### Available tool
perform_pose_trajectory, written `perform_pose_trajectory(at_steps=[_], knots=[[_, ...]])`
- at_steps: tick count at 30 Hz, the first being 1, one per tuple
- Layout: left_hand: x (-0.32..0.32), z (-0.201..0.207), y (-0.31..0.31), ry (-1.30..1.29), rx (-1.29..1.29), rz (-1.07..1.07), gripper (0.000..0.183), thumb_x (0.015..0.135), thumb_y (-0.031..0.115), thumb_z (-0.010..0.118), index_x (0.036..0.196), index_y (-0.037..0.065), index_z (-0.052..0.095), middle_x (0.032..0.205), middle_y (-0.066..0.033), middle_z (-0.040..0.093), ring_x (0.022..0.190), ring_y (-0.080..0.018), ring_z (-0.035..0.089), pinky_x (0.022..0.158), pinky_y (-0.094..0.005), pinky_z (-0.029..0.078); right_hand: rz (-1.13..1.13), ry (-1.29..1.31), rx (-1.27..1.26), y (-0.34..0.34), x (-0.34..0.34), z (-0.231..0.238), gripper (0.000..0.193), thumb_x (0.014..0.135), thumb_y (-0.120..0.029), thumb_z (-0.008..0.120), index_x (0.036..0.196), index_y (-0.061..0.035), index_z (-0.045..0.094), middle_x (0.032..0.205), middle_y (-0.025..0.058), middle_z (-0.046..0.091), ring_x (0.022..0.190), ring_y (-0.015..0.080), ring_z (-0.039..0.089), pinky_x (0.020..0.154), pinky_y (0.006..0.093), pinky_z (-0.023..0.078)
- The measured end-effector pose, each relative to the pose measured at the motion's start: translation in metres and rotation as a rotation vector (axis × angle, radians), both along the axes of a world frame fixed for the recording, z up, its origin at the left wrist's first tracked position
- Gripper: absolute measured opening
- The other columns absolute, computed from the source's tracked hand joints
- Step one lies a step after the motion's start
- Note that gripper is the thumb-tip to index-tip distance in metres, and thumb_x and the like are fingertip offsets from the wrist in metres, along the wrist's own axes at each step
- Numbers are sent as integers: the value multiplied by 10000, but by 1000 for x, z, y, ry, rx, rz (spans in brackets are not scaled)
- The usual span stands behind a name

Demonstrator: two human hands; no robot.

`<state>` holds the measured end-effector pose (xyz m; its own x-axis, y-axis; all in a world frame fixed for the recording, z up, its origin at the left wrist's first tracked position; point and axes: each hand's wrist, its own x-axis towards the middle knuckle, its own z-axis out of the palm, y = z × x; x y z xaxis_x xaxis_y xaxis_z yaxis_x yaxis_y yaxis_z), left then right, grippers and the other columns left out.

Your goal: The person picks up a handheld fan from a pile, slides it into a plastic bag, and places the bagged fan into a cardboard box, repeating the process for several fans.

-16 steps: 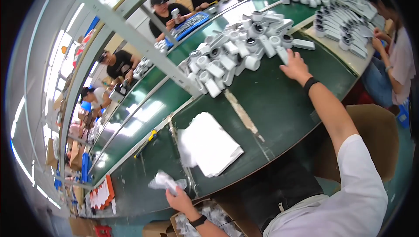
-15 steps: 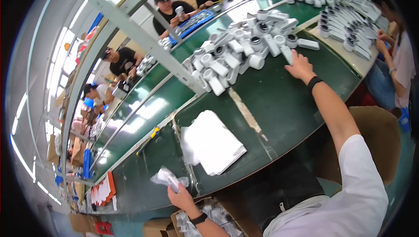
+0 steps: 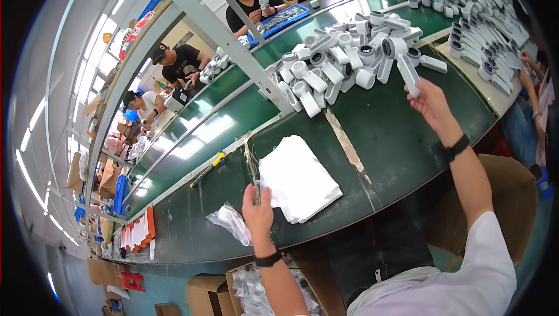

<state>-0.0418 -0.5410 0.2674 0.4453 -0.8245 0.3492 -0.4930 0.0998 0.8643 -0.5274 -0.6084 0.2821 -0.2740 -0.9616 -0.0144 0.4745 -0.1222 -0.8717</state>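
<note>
My right hand (image 3: 432,106) is closed on the handle of a white handheld device (image 3: 407,71) with a round, dark-ringed head. It holds the device tilted, head up, at the front of a large pile of similar white devices (image 3: 326,65). My left hand (image 3: 257,214) is over the green table with thumb and fingers apart, holding nothing I can see. Just left of it lies a clear plastic bag (image 3: 232,223) with a whitish thing inside. To its right rests a stack of thin white sheets or bags (image 3: 300,179).
A yellow and black cutter (image 3: 208,169) lies behind the left hand. An orange box (image 3: 140,228) with white papers stands far left. Below the edge is a carton (image 3: 244,292) of bagged items. A metal post (image 3: 233,48) rises behind the table. Co-workers sit across and at right.
My right hand has lifted a device from the pile's front edge toward me. My left hand has left the bagged item on the table and moved right, toward the white stack.
</note>
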Motion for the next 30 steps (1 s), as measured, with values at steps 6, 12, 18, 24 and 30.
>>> perform_pose_trajectory(at_steps=[6, 12, 18, 24, 30], knots=[[-3, 5, -5, 97, 182, -111, 350, 857, 111, 693, 1128, -96, 616, 782, -13, 617, 670, -62, 526, 606, -222, 430, 479, -180, -31, 74, 65, 13, 530, 681, -47, 605, 1196, -7, 485, 913, 128, 617, 773, 262, 650, 733, 385, 580], [-10, -13, -5, -118, 87, -35, 355, 844, 136, 705, 1109, -89, 633, 819, -43, 643, 710, -77, 559, 644, -228, 454, 552, -261, 26, 108, 105, -15, 362, 698, -14, 592, 1055, 4, 535, 756, 118, 601, 638, 233, 608, 584, 357, 525], [-16, 6, 10, 81, 239, -155, 288, 891, 130, 667, 1095, -71, 638, 830, -28, 651, 708, -67, 549, 649, -215, 438, 618, -68, 121, 122, 130, -19, 194, 791, -37, 617, 971, 0, 554, 704, 86, 594, 564, 191, 593, 542, 321, 489], [-57, 12, 40, 251, 29, -257, 151, 923, 71, 627, 1029, -36, 637, 881, -56, 687, 733, -80, 594, 664, -209, 460, 675, -22, 46, 134, 154, -10, 187, 831, -42, 638, 996, -11, 557, 740, 45, 576, 609, 128, 560, 570, 278, 452], [-97, 4, 72, 455, 37, -368, 246, 889, -2, 662, 1117, -65, 598, 956, -105, 696, 848, -132, 658, 764, -246, 530, 608, 159, 29, 139, 189, -10, 226, 840, -119, 695, 1005, -34, 565, 813, 8, 579, 680, 73, 541, 613, 247, 456]])
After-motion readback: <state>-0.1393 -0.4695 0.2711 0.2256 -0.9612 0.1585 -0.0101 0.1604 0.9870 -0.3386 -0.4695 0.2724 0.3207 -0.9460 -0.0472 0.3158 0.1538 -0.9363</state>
